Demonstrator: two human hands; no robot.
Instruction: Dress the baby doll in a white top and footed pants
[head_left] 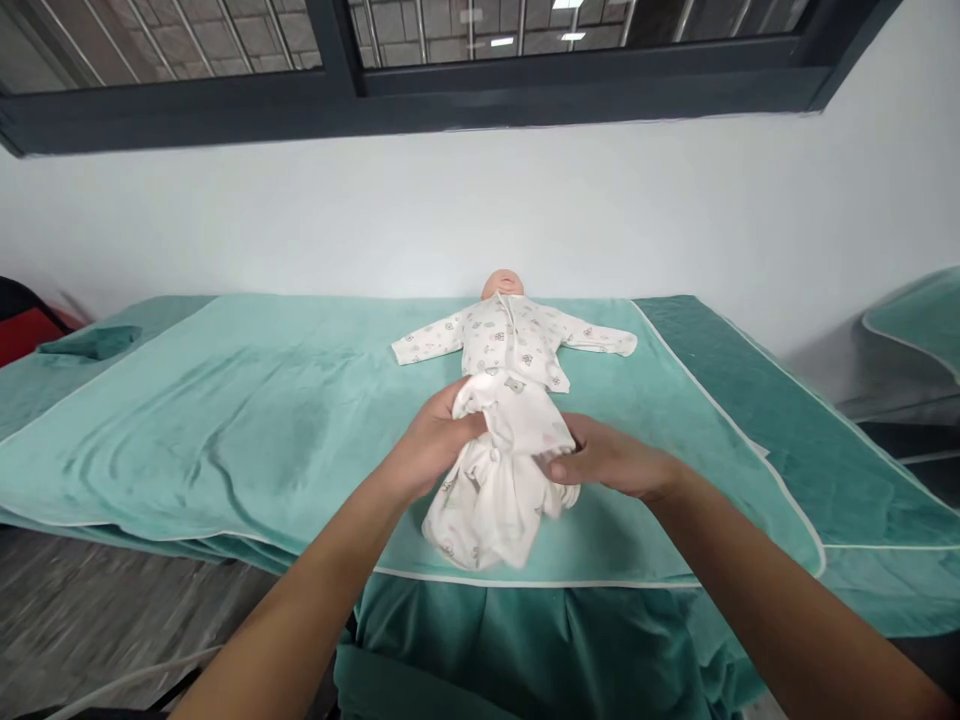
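1. The left hand (441,438) grips one side of a bunched, white, printed fabric garment (504,490).
2. The right hand (606,458) (partly hidden by folds) grips its other side.
3. In view, it meets the white, printed, long-sleeved top (510,335) of a pink-headed doll (502,283) lying on a pale-green plush sheet (300,400).

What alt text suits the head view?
A person's left hand and right hand hold a bunched white printed garment below a doll in a printed white top, sleeves spread, on a green blanket. Behind are a wall and dark-framed window.
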